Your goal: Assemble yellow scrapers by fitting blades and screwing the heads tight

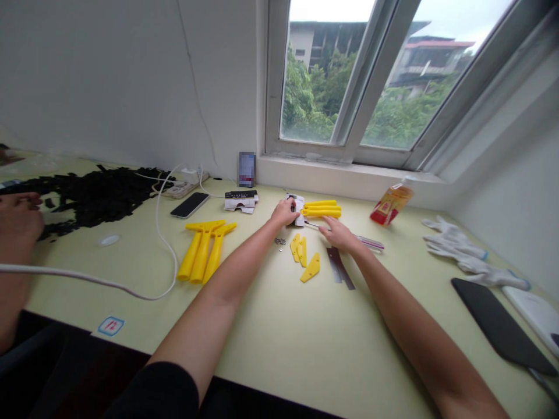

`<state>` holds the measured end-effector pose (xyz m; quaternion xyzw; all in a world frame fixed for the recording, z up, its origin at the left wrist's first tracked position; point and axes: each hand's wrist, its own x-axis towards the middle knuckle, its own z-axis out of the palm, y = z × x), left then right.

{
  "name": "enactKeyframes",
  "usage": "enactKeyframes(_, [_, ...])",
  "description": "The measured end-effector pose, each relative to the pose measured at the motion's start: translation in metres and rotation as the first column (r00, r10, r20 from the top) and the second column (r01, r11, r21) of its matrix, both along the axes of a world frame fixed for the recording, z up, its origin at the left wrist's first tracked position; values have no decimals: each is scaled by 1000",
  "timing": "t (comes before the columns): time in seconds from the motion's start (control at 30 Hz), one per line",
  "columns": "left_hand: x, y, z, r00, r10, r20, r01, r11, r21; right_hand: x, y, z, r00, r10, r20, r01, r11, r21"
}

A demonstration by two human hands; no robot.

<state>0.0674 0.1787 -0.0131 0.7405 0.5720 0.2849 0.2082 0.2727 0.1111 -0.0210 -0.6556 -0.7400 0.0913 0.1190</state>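
At the back of the table, my left hand (285, 213) has its fingers closed on a small black-and-white printed box (299, 201). Just right of it, my right hand (339, 234) pinches a thin dark rod (311, 225) whose tip points at the box; its kind is too small to tell. Several yellow scraper handles (323, 210) lie beyond my right fingers. Between my forearms are several flat yellow plates (311, 267), small screws or nuts (280, 241) and grey metal blades (339, 269). More yellow scraper handles (200, 253) lie left of my left arm.
A phone (190, 205) lies near a power strip (186, 185), and another phone (247, 169) stands upright. A white cable (163, 233) loops leftward. Black strips (105, 195) are piled near another person's hand (20, 215). Rightward are a bottle (392, 202) and white gloves (467, 250).
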Motion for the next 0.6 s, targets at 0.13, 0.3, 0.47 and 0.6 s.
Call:
enactKeyframes(0.13, [1, -1, -6, 1000, -21, -18, 22, 999, 30, -4, -4, 3, 999, -13, 46, 13, 1000, 3])
enactKeyframes(0.3, [-1, -2, -8, 999, -39, -28, 40, 998, 44, 1, -6, 8, 994, -1, 111, 0, 1000, 5])
enactKeyframes(0.47, [-1, -5, -7, 999, -34, -23, 35, 998, 47, 17, -7, 17, 986, -10, 169, 12, 1000, -9])
enactKeyframes(0.6, [-2, -7, -4, 999, -27, -18, 28, 999, 41, 29, -11, 24, 980, -38, 197, 47, 998, -46])
